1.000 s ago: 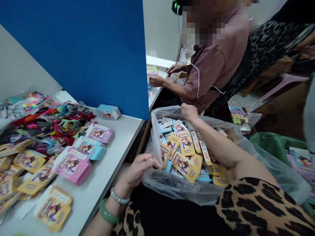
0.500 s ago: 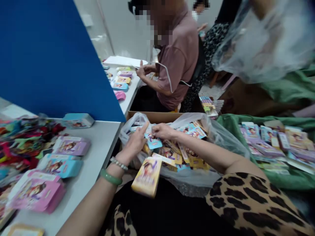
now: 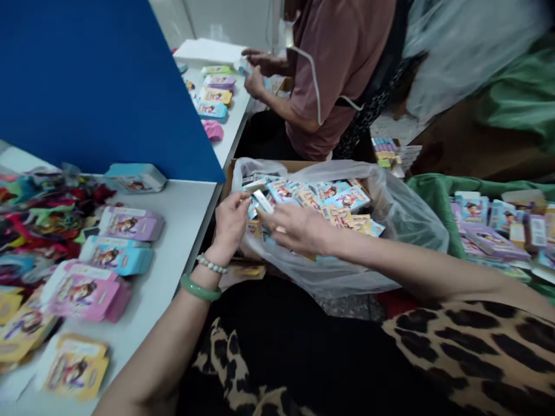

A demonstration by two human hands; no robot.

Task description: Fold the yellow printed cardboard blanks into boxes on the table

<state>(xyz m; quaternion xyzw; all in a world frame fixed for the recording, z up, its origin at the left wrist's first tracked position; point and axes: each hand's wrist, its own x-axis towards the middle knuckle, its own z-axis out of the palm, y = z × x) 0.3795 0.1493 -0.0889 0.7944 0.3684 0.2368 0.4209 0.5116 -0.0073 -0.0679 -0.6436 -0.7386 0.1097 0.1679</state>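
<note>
A small blue and white printed carton (image 3: 262, 201) is between my hands, tilted above the clear plastic bag (image 3: 411, 231). My right hand (image 3: 299, 228) is curled around the carton's lower end, its fingers blurred by motion. My left hand (image 3: 233, 222), with a beaded bracelet and a green bangle at the wrist, has its fingertips pinched together just left of the carton. What they pinch is hidden. Many flat blue and yellow cartons (image 3: 349, 198) lie heaped inside the bag, which lines a cardboard box (image 3: 299, 166).
On the left table (image 3: 169, 231) stand blue, purple, pink and yellow cartons (image 3: 82, 292) beside a colourful pile (image 3: 39, 225). A blue divider (image 3: 104, 86) rises behind. A co-worker (image 3: 329, 75) sits beyond the bag. A green sack (image 3: 437, 202) of cartons is at right.
The yellow carton that was in front of my left wrist is gone from there. My right hand has moved right and down, and my left fingers have closed from a pointing pose. The view has shifted.
</note>
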